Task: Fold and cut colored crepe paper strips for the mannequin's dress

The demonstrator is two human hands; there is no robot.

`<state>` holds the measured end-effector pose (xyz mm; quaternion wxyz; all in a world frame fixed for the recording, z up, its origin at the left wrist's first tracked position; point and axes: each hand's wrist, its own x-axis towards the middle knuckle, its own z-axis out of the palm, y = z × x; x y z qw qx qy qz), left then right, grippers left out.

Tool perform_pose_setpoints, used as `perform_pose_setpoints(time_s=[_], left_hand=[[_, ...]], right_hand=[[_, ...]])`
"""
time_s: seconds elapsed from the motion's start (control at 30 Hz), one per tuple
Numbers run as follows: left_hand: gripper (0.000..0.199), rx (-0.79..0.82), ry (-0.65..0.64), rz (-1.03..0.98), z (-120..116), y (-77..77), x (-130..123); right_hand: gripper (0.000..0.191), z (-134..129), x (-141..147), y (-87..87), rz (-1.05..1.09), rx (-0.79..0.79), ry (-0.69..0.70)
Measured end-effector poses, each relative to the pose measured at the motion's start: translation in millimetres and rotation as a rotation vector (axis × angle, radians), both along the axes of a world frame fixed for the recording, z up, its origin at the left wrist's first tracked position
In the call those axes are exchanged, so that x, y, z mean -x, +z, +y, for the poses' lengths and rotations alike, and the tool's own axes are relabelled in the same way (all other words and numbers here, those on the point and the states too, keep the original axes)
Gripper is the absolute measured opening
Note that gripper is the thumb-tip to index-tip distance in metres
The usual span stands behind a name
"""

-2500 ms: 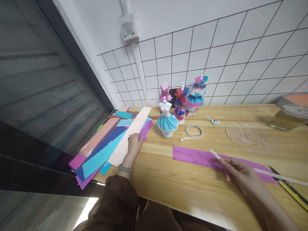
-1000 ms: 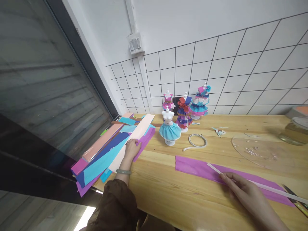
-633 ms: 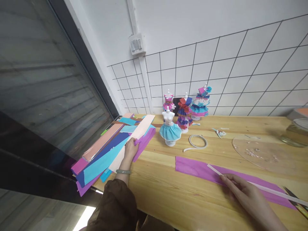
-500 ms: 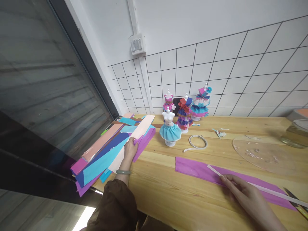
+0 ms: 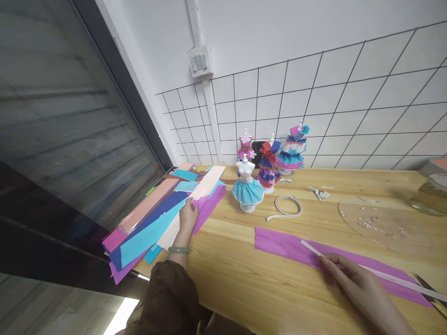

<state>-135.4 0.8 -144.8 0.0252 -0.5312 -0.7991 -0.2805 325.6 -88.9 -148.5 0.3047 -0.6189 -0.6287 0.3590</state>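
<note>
My left hand (image 5: pixel 188 216) reaches into a pile of coloured crepe paper strips. Its fingers are closed at the edge where a pale pink strip (image 5: pixel 209 181) overlaps a purple strip (image 5: pixel 212 207); which of them is pinched I cannot tell for sure. My right hand (image 5: pixel 352 279) pinches a narrow white tape strip (image 5: pixel 312 247) between thumb and fingers. That tape runs lengthwise over a purple crepe paper strip (image 5: pixel 275 241) lying flat on the table. Scissors (image 5: pixel 431 291) lie at its right end, partly under the tape and cut off by the frame.
A small white mannequin (image 5: pixel 245 171) in a light blue skirt stands mid-table, with several dressed mannequins (image 5: pixel 268 160) behind it. A tape roll (image 5: pixel 288 205), paper scraps (image 5: pixel 319 192), a clear round plate (image 5: pixel 349 222) with small beads and a glass jar (image 5: pixel 433 195) are farther right.
My left hand has shifted very slightly at the pile's strips, its fingers a little lower and to the left. My right hand keeps its place on the tape.
</note>
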Motion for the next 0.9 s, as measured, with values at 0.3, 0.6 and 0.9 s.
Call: perform_pose_setpoints(time_s=[0.3, 0.6, 0.9], left_hand=[[0.039, -0.017, -0.007, 0.013, -0.6, -2.2, 0.8], [0.038, -0.012, 0.013, 0.002, -1.3, 0.6, -0.9], [0.044, -0.083, 0.046, -0.107, -0.5, -0.4, 2.1]], right_hand=[[0.04, -0.9, 4.0, 7.0, 0.016, 0.05, -0.01], [0.039, -0.5, 3.5, 9.2, -0.011, 0.011, 0.014], [0.04, -0.5, 3.9, 6.6, -0.001, 0.042, 0.011]])
